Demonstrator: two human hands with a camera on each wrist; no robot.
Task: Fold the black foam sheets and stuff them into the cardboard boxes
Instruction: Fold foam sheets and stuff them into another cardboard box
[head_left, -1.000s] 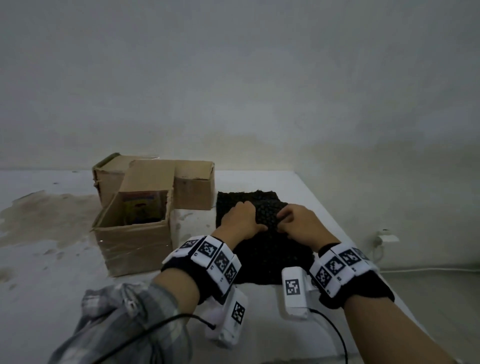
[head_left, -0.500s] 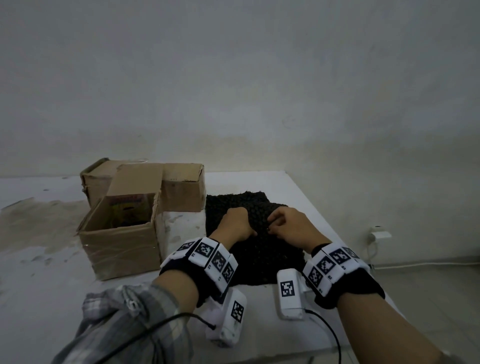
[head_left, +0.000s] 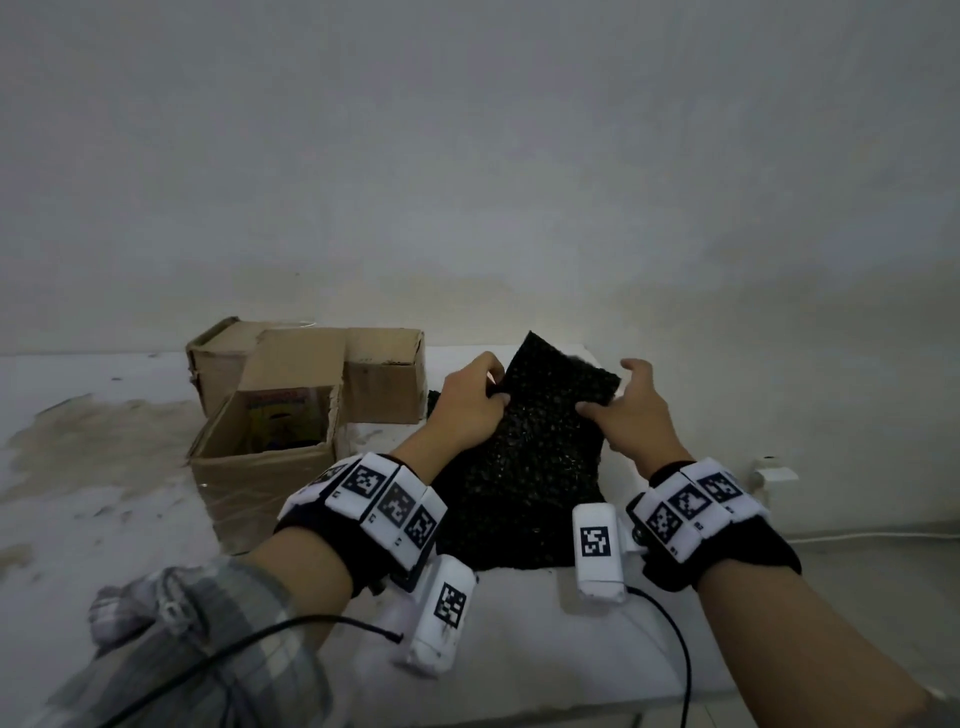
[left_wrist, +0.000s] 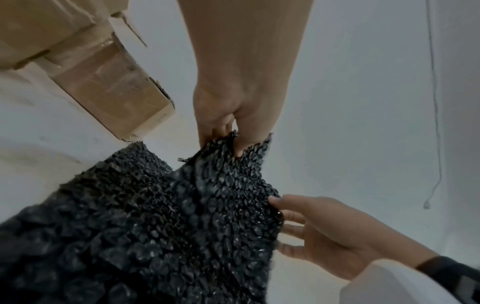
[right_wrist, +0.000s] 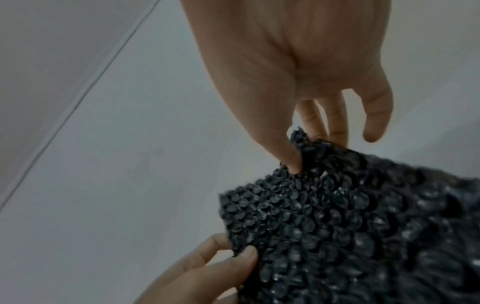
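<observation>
I hold a black bubbly foam sheet (head_left: 550, 410) by its far edge, raised and tilted toward me above the stack of black sheets (head_left: 519, 514) on the white table. My left hand (head_left: 496, 387) pinches the left corner, thumb on the near face. My right hand (head_left: 602, 402) pinches the right side, with the little finger sticking out free. The left wrist view shows my left hand (left_wrist: 235, 147) pinching the sheet (left_wrist: 207, 205). In the right wrist view my right hand (right_wrist: 301, 158) pinches the sheet (right_wrist: 337, 226). An open cardboard box (head_left: 260, 462) stands left of the stack.
Two more cardboard boxes (head_left: 384, 374) (head_left: 218, 358) sit behind the open one, whose inside shows a coloured print. The white table (head_left: 519, 623) has a stained patch at the left and ends just right of the stack. A wall socket and cable (head_left: 769, 467) lie beyond that edge.
Both hands were low on the stack, picking at the top sheet. Now they have lifted its far edge up off the stack and spread apart.
</observation>
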